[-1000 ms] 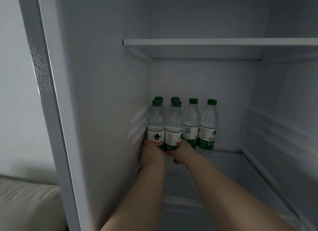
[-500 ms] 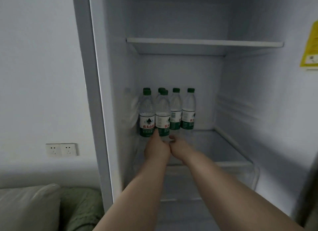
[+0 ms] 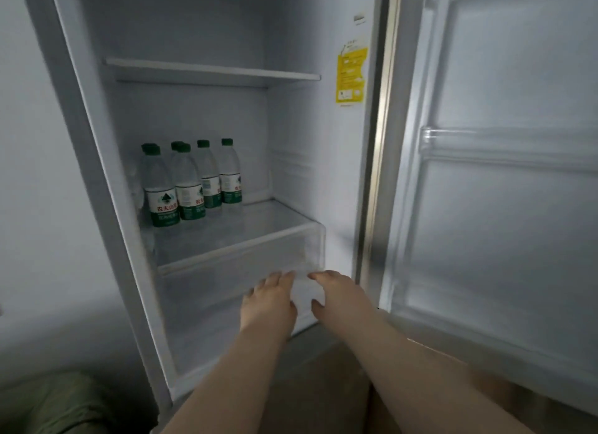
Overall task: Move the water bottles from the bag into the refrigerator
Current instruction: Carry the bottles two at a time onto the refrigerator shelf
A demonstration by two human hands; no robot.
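I see the water bottles [image 3: 191, 184] standing close together on the glass shelf [image 3: 259, 221], at the left of the fridge [image 3: 291, 29]. My left hand [image 3: 270, 299] and right hand [image 3: 338, 296] are empty, fingers loosely spread, before the clear drawer [image 3: 226, 272].

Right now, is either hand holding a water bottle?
No, the left hand and the right hand are both empty, low by the clear drawer, apart from the water bottles.
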